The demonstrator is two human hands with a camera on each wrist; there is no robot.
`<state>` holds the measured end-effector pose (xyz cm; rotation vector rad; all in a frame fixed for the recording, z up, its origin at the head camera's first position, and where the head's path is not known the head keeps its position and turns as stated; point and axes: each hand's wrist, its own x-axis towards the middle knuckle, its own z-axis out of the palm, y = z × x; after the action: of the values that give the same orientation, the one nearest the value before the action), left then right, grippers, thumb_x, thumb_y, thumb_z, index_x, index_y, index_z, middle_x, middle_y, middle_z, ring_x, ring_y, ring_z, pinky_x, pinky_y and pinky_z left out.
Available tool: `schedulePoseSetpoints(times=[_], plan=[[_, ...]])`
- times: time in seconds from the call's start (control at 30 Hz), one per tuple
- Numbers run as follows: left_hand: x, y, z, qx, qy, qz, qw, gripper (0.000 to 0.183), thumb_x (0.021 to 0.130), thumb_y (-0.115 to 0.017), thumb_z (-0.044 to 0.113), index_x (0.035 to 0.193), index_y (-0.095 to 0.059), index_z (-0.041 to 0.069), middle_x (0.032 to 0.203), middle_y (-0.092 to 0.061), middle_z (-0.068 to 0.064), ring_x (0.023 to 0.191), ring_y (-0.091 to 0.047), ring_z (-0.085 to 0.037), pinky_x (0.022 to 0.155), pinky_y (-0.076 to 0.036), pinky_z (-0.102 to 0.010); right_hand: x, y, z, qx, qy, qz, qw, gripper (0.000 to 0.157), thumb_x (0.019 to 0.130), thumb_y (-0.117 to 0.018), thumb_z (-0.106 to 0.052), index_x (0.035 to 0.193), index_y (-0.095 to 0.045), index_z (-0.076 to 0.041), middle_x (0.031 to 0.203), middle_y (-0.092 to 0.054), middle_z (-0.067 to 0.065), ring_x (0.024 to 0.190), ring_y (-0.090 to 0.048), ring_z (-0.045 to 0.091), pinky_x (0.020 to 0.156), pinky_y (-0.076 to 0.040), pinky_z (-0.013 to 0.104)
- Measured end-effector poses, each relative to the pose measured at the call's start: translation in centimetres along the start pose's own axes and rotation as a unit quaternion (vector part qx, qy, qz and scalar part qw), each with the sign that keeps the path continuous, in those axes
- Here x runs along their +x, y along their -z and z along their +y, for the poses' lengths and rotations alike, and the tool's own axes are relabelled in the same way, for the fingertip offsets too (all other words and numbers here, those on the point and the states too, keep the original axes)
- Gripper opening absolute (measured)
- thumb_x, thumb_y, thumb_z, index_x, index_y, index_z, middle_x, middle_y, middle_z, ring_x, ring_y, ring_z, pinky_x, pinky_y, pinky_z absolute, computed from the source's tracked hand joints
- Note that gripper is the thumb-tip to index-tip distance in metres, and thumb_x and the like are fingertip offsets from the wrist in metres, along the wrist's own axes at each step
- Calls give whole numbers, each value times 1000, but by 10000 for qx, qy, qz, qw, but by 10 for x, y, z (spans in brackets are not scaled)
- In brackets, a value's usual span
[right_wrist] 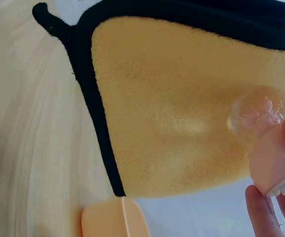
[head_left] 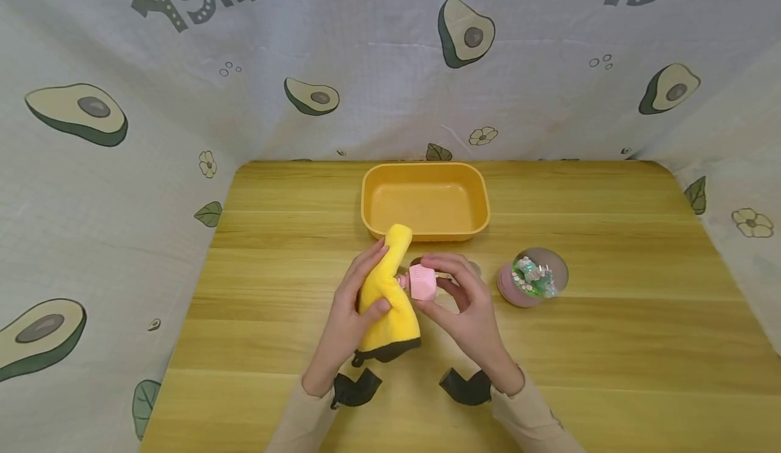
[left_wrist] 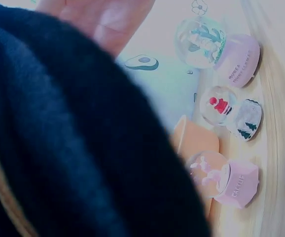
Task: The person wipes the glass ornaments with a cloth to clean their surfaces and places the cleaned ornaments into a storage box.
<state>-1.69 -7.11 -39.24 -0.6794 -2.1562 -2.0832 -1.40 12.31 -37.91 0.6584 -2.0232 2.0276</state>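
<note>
My left hand [head_left: 354, 304] grips a yellow cloth [head_left: 390, 310] with a black border, in the head view. The right hand [head_left: 466, 297] pinches a pink snow globe [head_left: 423, 282] by its base, its dome turned towards the cloth. In the right wrist view the snow globe's clear dome [right_wrist: 263, 111] with pink figures is in front of the spread cloth [right_wrist: 172, 108]; whether they touch I cannot tell. The cloth's dark side [left_wrist: 83, 123] fills much of the left wrist view, below part of a hand [left_wrist: 103, 19]. The pink base [left_wrist: 238, 182] there bears raised lettering.
An orange-yellow bin [head_left: 427, 229] stands at the table's back. Right of my hands is a snow globe with a lilac base [head_left: 517, 287]. The left wrist view also shows a Santa snow globe [left_wrist: 246, 118]. Printed curtains hang around the wooden table [head_left: 610, 358].
</note>
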Motion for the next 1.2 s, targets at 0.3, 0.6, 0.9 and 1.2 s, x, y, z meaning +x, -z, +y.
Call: schedulePoseSetpoints(times=[0.3,0.6,0.9,1.2], plan=[[0,-7,2,212,56,167,9996,65,91,-58,49,145,-41,16,150,-33,-4,129,-40,-27,97,-42,-37,-1,-2,4,-399,703,-81,9967,38,84,-72,-7,116,-58,9,119,-49,28,115,-50,27,94,-46,30],[0,-10,1,0,-67,544,9985,51,92,-62,34,136,-52,11,144,-42,-6,122,-47,-28,91,-46,-34,3,1,13,-1360,1800,-221,9740,43,91,-65,-27,114,-59,9,115,-55,26,112,-53,27,94,-45,27],[2,-11,1,-28,-491,563,9972,48,91,-60,39,128,-56,7,139,-46,-8,118,-49,-32,88,-47,-34,5,6,12,-1429,2086,-225,9673,38,89,-68,-25,110,-62,7,112,-61,23,111,-57,25,95,-43,29],[4,-13,-1,82,-748,477,9960,44,90,-60,39,119,-58,6,134,-48,-13,111,-52,-33,81,-50,-35,6,9,16,-1307,2165,-147,9674,42,85,-72,-27,106,-64,9,107,-66,19,107,-61,20,92,-46,28]])
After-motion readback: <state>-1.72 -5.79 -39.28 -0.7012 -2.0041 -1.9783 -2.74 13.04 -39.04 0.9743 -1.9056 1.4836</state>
